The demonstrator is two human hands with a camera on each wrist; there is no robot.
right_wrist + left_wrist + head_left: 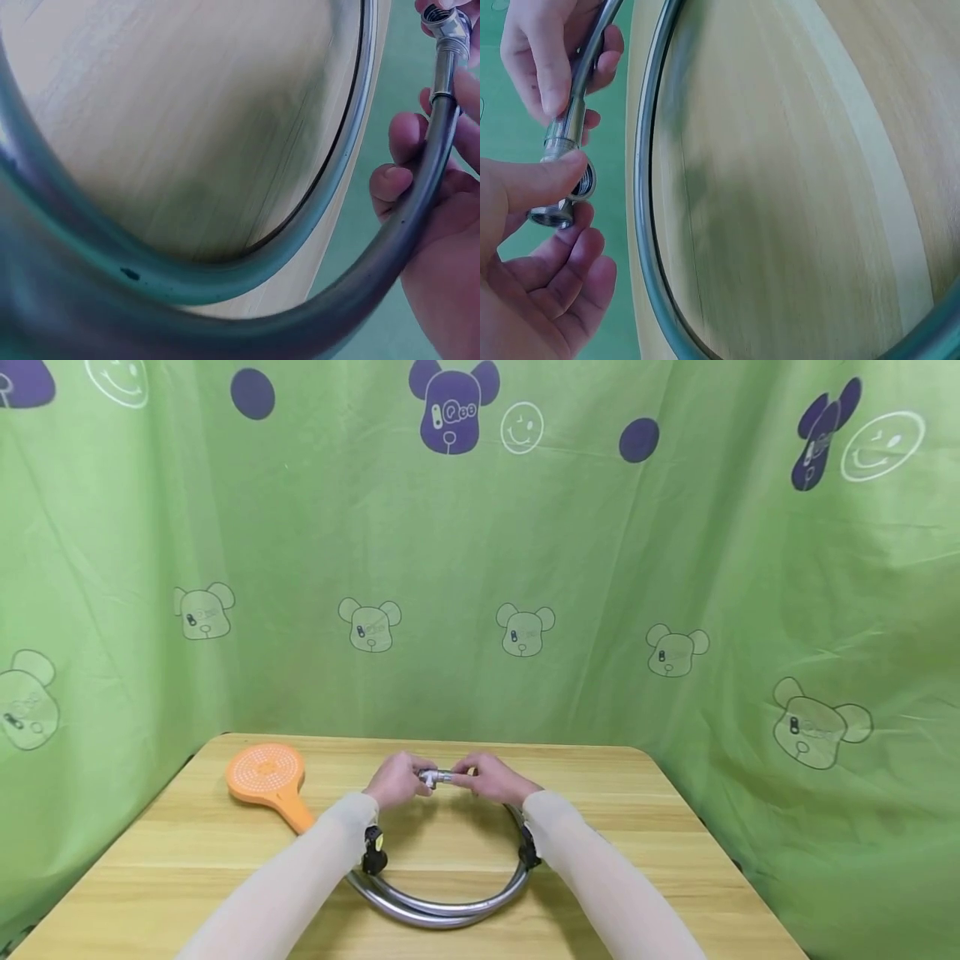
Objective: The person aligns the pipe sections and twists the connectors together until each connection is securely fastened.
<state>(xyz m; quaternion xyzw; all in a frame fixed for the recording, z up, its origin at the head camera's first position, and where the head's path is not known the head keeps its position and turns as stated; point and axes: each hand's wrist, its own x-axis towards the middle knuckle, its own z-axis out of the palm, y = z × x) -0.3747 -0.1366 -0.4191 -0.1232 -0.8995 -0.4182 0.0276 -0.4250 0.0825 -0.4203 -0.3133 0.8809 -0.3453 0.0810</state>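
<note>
A small chrome angled fitting [429, 776] with round openings is pinched between the thumb and fingers of my left hand [396, 780]. My right hand [495, 779] grips the end of a grey shower hose [416, 202], thumb along its metal sleeve [572, 120]. That sleeve meets the fitting end to end in both wrist views. From my right hand the hose curves down in loops on the table, passing below my wrists. At the left lies an orange shower head [265, 772], face up, its handle running under my left forearm.
The wooden table [622, 827] has its far edge just beyond my hands. Green curtains [450, 543] with bear prints hang behind it and on both sides. Black wrist cameras [373, 850] sit under my wrists, close to the hose loops.
</note>
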